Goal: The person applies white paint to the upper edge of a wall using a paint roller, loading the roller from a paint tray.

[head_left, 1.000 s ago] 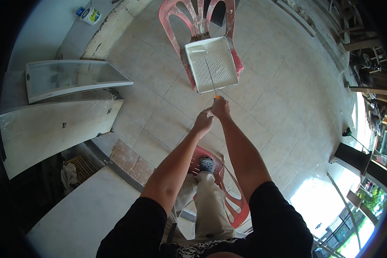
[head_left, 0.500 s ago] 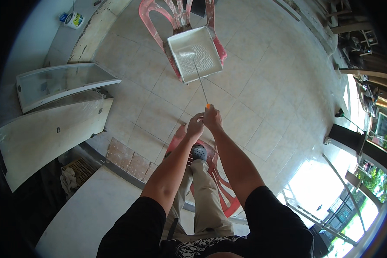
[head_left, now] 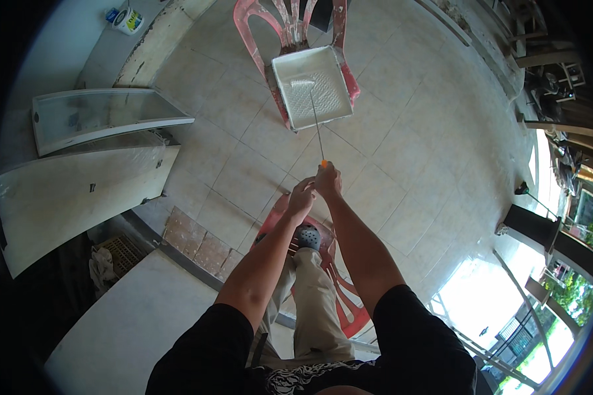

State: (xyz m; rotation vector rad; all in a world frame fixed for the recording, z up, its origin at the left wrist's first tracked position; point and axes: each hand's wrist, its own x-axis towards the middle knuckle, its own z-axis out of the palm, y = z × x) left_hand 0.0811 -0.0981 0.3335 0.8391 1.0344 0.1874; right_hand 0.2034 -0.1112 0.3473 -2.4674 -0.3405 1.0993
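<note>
Stretched both arms forward and down, right hand (head_left: 328,181) closed around the orange-tipped handle of the paint roller (head_left: 313,112), left hand (head_left: 301,197) curled shut just beside it. Rested the roller head in the white paint tray (head_left: 313,92), near its far left corner, atop the pink plastic chair (head_left: 290,39).

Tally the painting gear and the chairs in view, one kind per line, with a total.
Paint rollers: 1
Paint trays: 1
Paint buckets: 1
Red plastic chairs: 2
Total: 5
</note>
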